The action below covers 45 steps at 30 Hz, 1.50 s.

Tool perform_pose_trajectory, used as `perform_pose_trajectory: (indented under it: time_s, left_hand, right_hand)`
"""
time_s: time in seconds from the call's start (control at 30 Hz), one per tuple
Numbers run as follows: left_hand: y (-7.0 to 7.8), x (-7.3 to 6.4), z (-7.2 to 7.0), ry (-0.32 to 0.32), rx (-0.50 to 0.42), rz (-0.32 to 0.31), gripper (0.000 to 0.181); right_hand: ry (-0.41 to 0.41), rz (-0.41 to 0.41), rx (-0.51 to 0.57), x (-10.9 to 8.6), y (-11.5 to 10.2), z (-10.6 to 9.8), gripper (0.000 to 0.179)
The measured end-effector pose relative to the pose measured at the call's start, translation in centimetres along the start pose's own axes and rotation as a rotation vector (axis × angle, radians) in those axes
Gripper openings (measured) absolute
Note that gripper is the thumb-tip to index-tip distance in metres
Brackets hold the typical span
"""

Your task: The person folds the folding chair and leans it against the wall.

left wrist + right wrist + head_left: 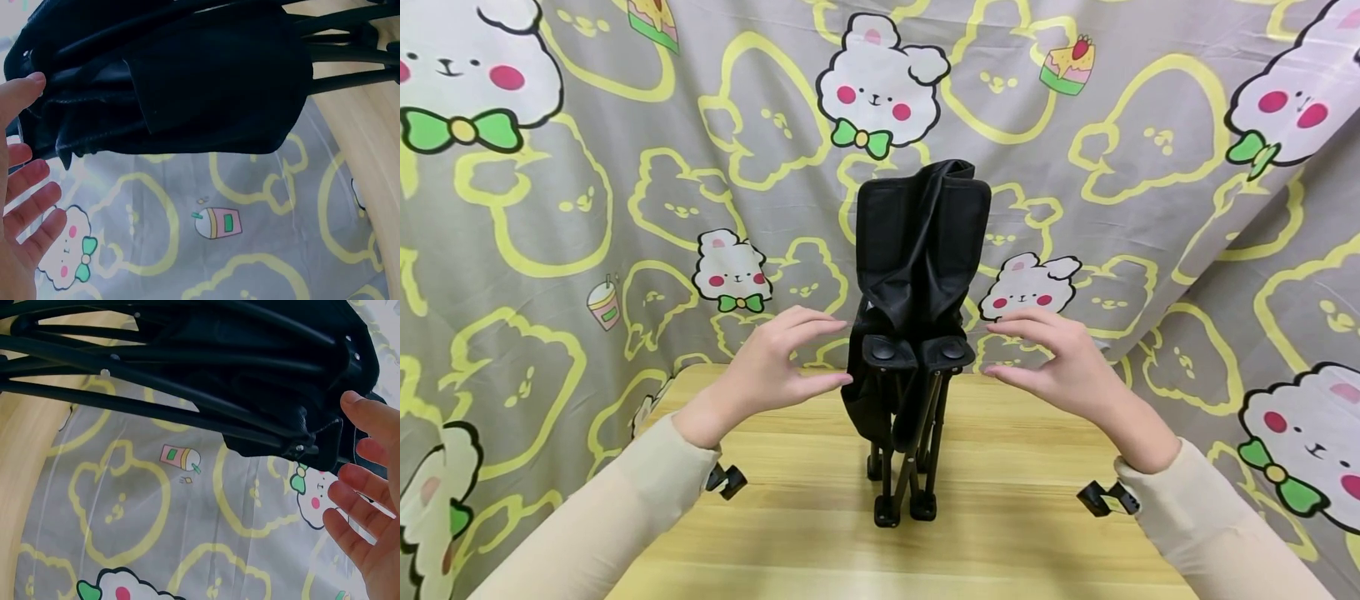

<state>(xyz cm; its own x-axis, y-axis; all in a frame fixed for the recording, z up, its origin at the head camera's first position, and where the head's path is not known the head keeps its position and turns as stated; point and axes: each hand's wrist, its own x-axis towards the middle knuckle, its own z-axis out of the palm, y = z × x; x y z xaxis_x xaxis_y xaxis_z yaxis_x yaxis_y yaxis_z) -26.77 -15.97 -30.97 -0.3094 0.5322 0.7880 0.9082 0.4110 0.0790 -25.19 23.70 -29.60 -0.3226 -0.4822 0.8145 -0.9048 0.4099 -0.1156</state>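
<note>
A black folding chair (925, 250) stands upright and folded together on the table, its fabric back and seat bunched above thin black legs (887, 475). My left hand (775, 362) is at the chair's left side, fingers extended and thumb apart, fingertips right at the fabric's edge. On the other side my right hand (1060, 358) is held likewise, a small gap between its fingertips and the chair. In the left wrist view the thumb (28, 94) overlaps the dark cloth (212, 81). The right wrist view shows crossed tubes (156, 381) with rivets beside the spread fingers (356, 500).
The light wooden table (760, 533) carries the chair near its far edge. Behind and around it hangs a grey curtain (625, 275) printed with rabbits and yellow outlines. Small black devices (726, 481) are worn at both wrists.
</note>
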Motion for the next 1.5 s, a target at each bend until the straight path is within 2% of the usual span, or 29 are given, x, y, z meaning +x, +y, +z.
perform_pose_trajectory:
  time_s: [0.1,0.23,0.33,0.37,0.47,0.6,0.67,0.77,0.87,1.03,1.5]
  left_hand:
    - [0.0,-0.2,-0.3,0.001,0.010,-0.007,0.064]
    - [-0.1,-0.4,-0.6,0.004,0.023,-0.014,0.065]
    - [-0.3,-0.6,-0.7,-0.001,0.029,-0.028,0.065]
    - [-0.4,-0.7,-0.7,-0.005,0.033,-0.035,0.065]
    - [-0.6,-1.2,-0.7,-0.021,0.046,-0.067,0.065]
    - [-0.9,-1.9,-0.5,-0.037,0.046,-0.108,0.063]
    - [-1.0,-2.3,-0.3,-0.043,0.044,-0.119,0.062]
    - [-1.1,-2.9,0.1,-0.051,0.032,-0.132,0.062]
    - [-1.3,-3.6,0.5,-0.065,0.026,-0.150,0.061]
    - [-1.6,-4.8,1.4,-0.085,0.030,-0.177,0.059]
    - [-1.8,-8.0,3.9,-0.150,0.039,-0.256,0.059]
  right_hand:
    - [0.011,-0.007,-0.016,-0.2,0.3,-0.2,0.053]
    - [0.010,-0.003,-0.032,-0.5,0.6,-0.6,0.044]
    - [0.009,0.011,-0.040,-0.8,0.9,-0.7,0.054]
    - [0.011,0.016,-0.038,-0.9,1.0,-0.8,0.056]
    - [0.013,0.030,-0.042,-1.1,1.2,-0.8,0.045]
    - [0.001,0.053,-0.063,-1.6,1.5,-0.7,0.047]
    - [-0.008,0.068,-0.080,-1.9,1.6,-0.5,0.044]
    - [-0.019,0.083,-0.110,-2.5,1.8,0.0,0.054]
    - [-0.028,0.095,-0.115,-3.1,1.9,0.6,0.056]
    - [-0.057,0.134,-0.106,-4.2,2.0,1.4,0.054]
    - [-0.083,0.169,-0.077,-7.3,2.4,3.8,0.049]
